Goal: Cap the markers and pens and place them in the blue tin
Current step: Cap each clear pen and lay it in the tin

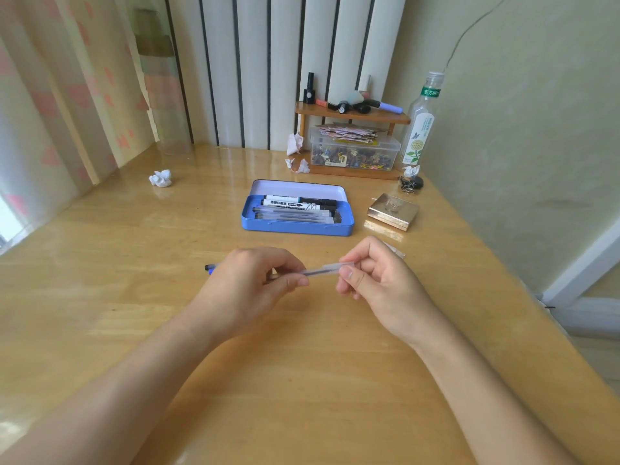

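Blue tin (297,226) sits open on the table (134,313), beyond the grip and well apart from it, lid tipped back. Inside: two markers (298,202) with black caps toward the back wall, several clear pens (292,214) in front of them, all lying lengthwise along the tin. Most of the job looks done.

One clear pen (317,271) is in hand, off the table, between tin and body. Left hand (248,283) curled round the barrel, thumb and forefinger pinching it. Right hand (372,276) pinches the other end between thumb and fingertips, where the frosted cap (339,265) sits. Whether the cap is fully seated I cannot tell; judging by the pose, it is being pressed on now.

Long axis runs left to right across the view, right end tilted slightly up and away. Cap end points right. That nearly matches the tin's long axis, so little turning should be needed.

Left over: a blue-tipped pen (210,268) on the table, poking out beyond the left hand, mostly hidden. Something clear lies just past the right hand; too obscured to name.
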